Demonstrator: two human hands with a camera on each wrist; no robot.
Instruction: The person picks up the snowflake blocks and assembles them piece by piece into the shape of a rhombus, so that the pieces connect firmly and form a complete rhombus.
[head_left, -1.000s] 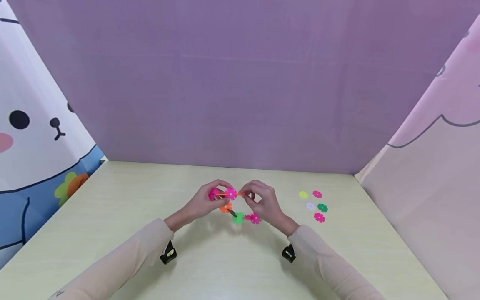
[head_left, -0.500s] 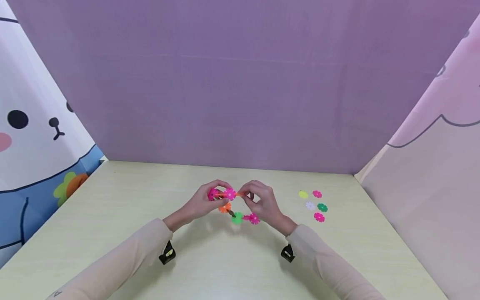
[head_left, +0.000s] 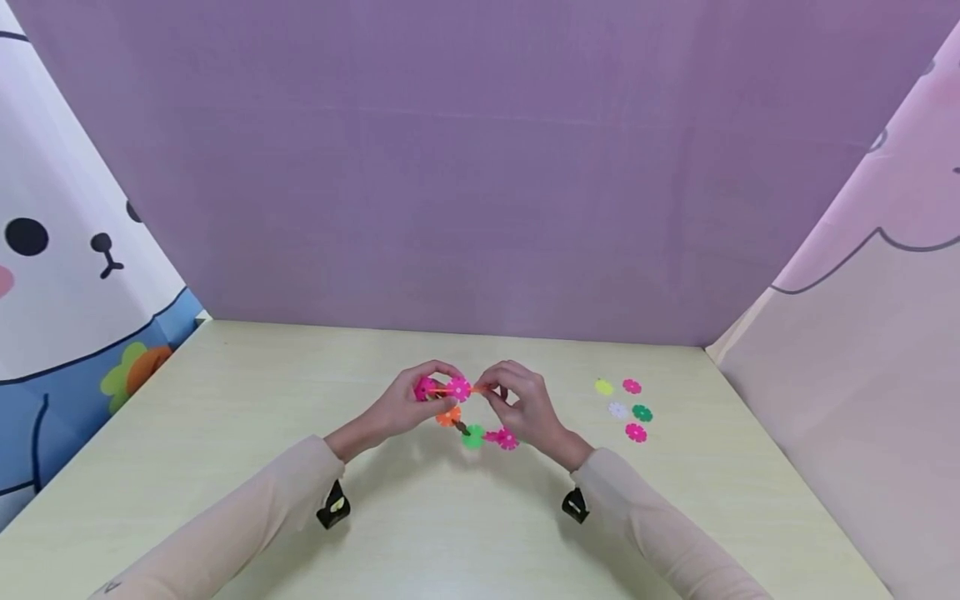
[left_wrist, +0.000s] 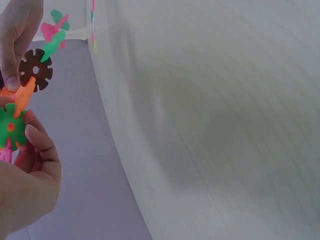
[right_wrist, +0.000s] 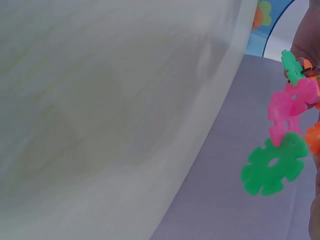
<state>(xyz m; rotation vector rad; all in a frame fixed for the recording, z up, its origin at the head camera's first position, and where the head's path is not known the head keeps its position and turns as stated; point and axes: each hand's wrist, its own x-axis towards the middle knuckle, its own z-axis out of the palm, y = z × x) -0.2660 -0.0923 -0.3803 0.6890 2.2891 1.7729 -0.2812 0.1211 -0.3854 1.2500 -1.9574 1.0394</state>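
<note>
Both hands hold a chain of slotted plastic snowflake discs over the table. My left hand (head_left: pixel 405 404) grips its left end, thumb and fingers around a pink disc (head_left: pixel 459 388) and its neighbours. In the left wrist view a green disc (left_wrist: pixel 11 126) sits between that hand's fingers. My right hand (head_left: pixel 528 404) pinches an orange disc (head_left: pixel 478 389) joined at the pink one's right side. Below the hands the chain hangs in a curve, with another orange disc (head_left: pixel 449 416), a brown disc (left_wrist: pixel 36 70), a light green disc (head_left: pixel 473 436) and pink discs (right_wrist: pixel 292 105). A green disc (right_wrist: pixel 275 164) ends it.
To the right on the pale wooden table (head_left: pixel 420 533) lie several loose discs, among them a yellow one (head_left: pixel 603 387), a white one (head_left: pixel 618 409), a dark green one (head_left: pixel 642 412) and a pink one (head_left: pixel 636 432). A purple panel (head_left: pixel 480 183) stands behind the table.
Both hands keep their grips on the chain and stay almost in place. The hanging part of the chain has shifted very slightly left, and the head view has turned a little.
</note>
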